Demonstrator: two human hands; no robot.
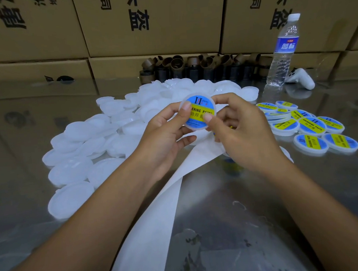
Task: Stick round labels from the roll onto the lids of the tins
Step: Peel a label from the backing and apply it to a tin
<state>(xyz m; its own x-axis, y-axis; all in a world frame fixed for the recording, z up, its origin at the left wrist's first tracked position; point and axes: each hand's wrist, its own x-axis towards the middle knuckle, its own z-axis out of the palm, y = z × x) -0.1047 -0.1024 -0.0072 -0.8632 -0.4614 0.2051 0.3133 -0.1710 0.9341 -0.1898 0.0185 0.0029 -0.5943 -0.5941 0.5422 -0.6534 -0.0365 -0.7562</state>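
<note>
A white round lid [198, 104] carries a blue and yellow round label and is held up above the table between both hands. My left hand [165, 136] grips its left edge, thumb pressed on the label. My right hand [240, 129] grips the right edge, thumb on the label's lower right. A large heap of plain white lids [95, 144] lies to the left and behind. Several labelled lids [311, 127] lie in a pile on the right. A white strip of label backing paper [153, 216] runs from under my hands towards me. The roll itself is hidden under my right hand.
A water bottle [284, 51] and a white controller [302, 78] stand at the back right. A row of brown cardboard cores [199, 66] lines the back, in front of stacked cardboard boxes [152, 21]. The table [252, 214] is shiny metal.
</note>
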